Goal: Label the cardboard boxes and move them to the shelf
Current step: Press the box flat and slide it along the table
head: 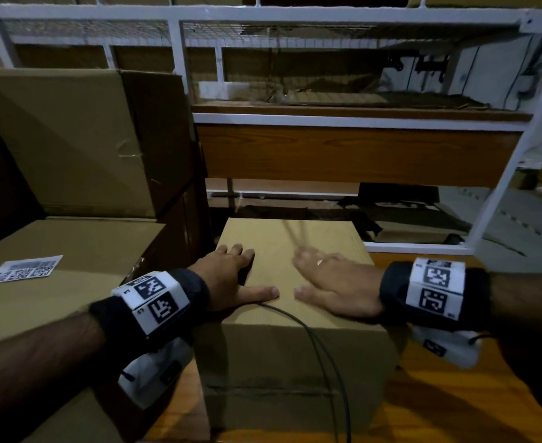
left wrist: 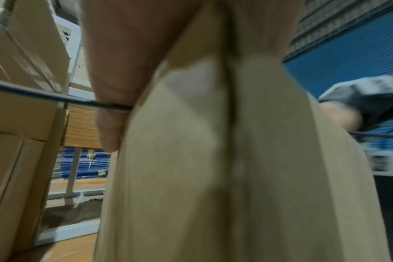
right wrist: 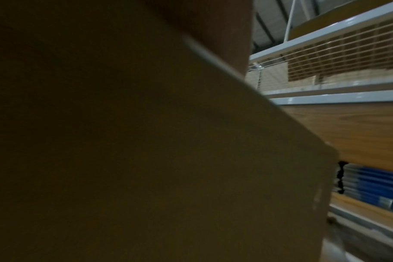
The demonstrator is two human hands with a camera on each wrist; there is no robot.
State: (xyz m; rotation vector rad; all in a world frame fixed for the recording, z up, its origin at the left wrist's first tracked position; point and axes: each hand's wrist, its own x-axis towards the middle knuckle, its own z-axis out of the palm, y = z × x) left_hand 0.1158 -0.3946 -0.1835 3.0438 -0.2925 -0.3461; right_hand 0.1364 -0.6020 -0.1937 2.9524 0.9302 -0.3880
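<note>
Head view. Left hand (head: 231, 276): flat on top of cardboard box (head: 295, 356), at its left edge, fingers spread wide, thumb pointing right, holding nothing. Right hand (head: 333, 289): flat on same top, right half, fingers blurred, nothing gripped. Box directly beneath both hands, long axis running away toward shelf (head: 359, 118); neither hand nearer. Black cable (head: 314, 340) draped over near edge. Label sheet (head: 23, 269) lying on larger box (head: 55, 302) to left, nearer left hand; no label visible on box top. Wooden surface (head: 439, 394) underneath.

Left wrist view. Palm against cardboard; cable crossing thumb (left wrist: 110, 113); stacked boxes left.

Right wrist view. Dark cardboard face filling frame; mesh shelf frame (right wrist: 325, 58) beyond. Fingers not shown.
</note>
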